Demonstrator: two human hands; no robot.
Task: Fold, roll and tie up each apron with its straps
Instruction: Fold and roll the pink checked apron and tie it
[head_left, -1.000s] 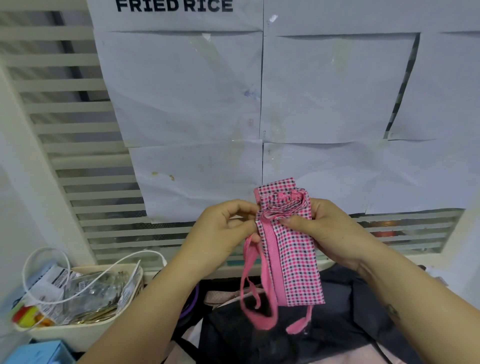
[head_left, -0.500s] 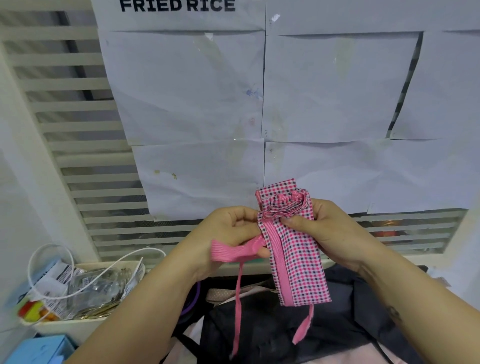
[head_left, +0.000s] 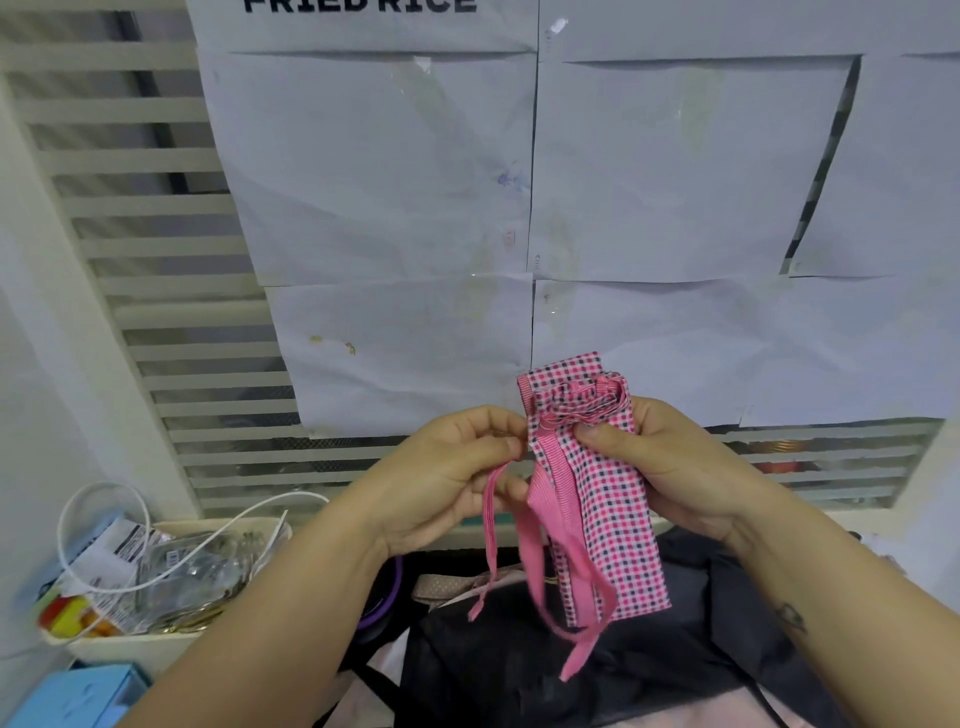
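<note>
A pink checked apron (head_left: 610, 499), folded into a long narrow bundle, is held upright in the air in front of me. My right hand (head_left: 670, 467) grips its upper part from the right, thumb across the front. My left hand (head_left: 441, 473) pinches a pink strap (head_left: 491, 525) just left of the bundle. Several pink strap lengths (head_left: 582, 603) hang loose below the bundle.
Dark fabric (head_left: 597, 670) lies piled under my hands. A cream tray (head_left: 130, 649) with packets, keys and a white cable sits at the lower left, a blue box (head_left: 78, 696) below it. White paper sheets (head_left: 395, 208) cover a slatted wall behind.
My left hand drew the strap out sideways to the left half a second ago; the strap now hangs down again in loops. My right hand has kept the bundle still.
</note>
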